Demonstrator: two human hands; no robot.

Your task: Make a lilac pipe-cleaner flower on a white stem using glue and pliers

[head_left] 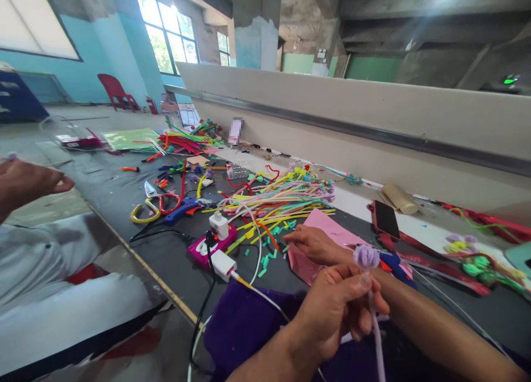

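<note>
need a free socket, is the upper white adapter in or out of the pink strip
In: the adapter stands upright, seated against the strip.

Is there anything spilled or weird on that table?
Yes, a little: green snippets lie scattered loose on the dark table beside the pink power strip, like a small spill. A black cable also droops over the table's edge, where it could snag.

Open room over dark tabletop (178,268) between magenta power strip (199,254) and table edge (166,289), black cable (181,235) across.
</note>
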